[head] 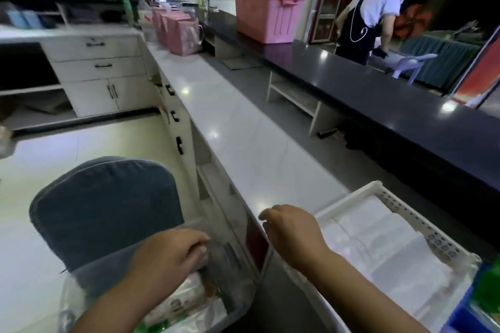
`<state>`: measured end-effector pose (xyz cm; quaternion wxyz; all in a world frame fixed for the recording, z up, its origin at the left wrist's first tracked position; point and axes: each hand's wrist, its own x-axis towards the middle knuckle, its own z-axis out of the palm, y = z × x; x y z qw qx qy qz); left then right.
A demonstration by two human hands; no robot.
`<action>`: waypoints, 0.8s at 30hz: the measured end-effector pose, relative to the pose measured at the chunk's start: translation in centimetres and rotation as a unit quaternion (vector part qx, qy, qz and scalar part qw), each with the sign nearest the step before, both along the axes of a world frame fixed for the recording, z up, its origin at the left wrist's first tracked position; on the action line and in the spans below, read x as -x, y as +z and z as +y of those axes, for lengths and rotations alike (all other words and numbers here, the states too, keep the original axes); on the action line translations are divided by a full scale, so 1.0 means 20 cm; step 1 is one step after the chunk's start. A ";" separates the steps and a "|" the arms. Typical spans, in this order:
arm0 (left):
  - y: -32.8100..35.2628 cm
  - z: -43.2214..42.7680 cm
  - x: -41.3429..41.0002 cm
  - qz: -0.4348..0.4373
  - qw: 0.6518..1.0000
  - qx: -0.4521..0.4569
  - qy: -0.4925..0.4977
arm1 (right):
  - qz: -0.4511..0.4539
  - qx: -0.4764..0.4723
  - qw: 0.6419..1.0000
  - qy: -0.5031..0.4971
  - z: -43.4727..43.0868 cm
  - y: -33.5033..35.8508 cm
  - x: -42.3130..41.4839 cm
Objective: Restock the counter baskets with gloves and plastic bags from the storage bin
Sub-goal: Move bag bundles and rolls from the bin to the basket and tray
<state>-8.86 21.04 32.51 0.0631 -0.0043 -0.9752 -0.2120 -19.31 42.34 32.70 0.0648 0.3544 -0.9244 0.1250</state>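
A grey-blue padded chair [105, 213] is standing on the pale floor at the left, its back facing the camera. Just right of it, low in the frame, the clear storage bin [238, 303] is sitting against the cabinet front below the white counter [243, 127]. A printed packet [178, 303] is lying inside it, long axis running from lower left up toward the right. The left hand [173, 257] is reaching down into the bin, fingers bending onto crinkled clear wrapping above the packet; whether they are actually gripping anything cannot be told.

The right hand [292, 230] is hovering over the counter's front edge, fingers loosely curling inward and holding nothing. Just beside it on the counter, the white perforated basket [405, 211] is lying with its long axis along the counter, pointing from upper left to lower right. Stacks of folded plastic bags [384, 251] are filling it. A blue basket [460, 316] is touching its near right corner.

Farther back, a pink tub [267, 16] is resting on the dark counter [378, 94], and a person in an apron [370, 13] is bending over behind it.
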 end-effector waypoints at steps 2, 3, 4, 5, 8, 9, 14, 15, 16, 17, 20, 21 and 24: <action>-0.02 -0.19 -0.10 -0.022 0.999 -0.005 0.025 | 0.002 -0.018 1.000 0.019 -0.17 -0.03 -0.06; -0.03 -0.30 -0.15 -0.031 0.999 -0.005 0.041 | 0.005 -0.026 0.999 0.022 -0.26 -0.05 -0.09; -0.05 -0.40 -0.20 -0.037 0.998 -0.006 0.055 | 0.005 -0.030 0.999 0.021 -0.34 -0.08 -0.13; -0.08 -0.51 -0.25 -0.041 0.997 -0.008 0.069 | -0.002 -0.029 0.999 0.021 -0.42 -0.11 -0.17; -0.18 -0.79 -0.40 -0.054 0.993 0.002 0.107 | -0.041 -0.024 0.998 0.029 -0.64 -0.22 -0.29; -0.22 -0.87 -0.44 -0.057 0.991 0.004 0.118 | -0.051 -0.032 0.998 0.031 -0.70 -0.26 -0.33; -0.43 -1.17 -0.65 -0.094 0.986 0.002 0.136 | -0.123 -0.058 0.991 0.020 -0.96 -0.44 -0.50; -0.46 -1.21 -0.68 -0.101 0.985 0.002 0.137 | -0.140 -0.061 0.988 0.012 -1.00 -0.48 -0.53; -0.50 -1.24 -0.70 -0.110 0.984 0.005 0.138 | -0.154 -0.064 0.986 0.005 -1.03 -0.51 -0.55; -0.53 -1.26 -0.72 -0.122 0.982 0.005 0.141 | -0.169 -0.072 0.983 -0.001 -1.05 -0.55 -0.56; -0.63 -1.31 -0.76 -0.135 0.978 -0.016 0.160 | -0.214 -0.125 0.969 -0.005 -1.10 -0.65 -0.57; -0.67 -1.31 -0.77 -0.140 0.975 -0.019 0.170 | -0.227 -0.139 0.964 -0.004 -1.11 -0.68 -0.55; -0.75 -1.31 -0.80 -0.157 0.968 -0.010 0.198 | -0.259 -0.163 0.952 0.001 -1.14 -0.79 -0.49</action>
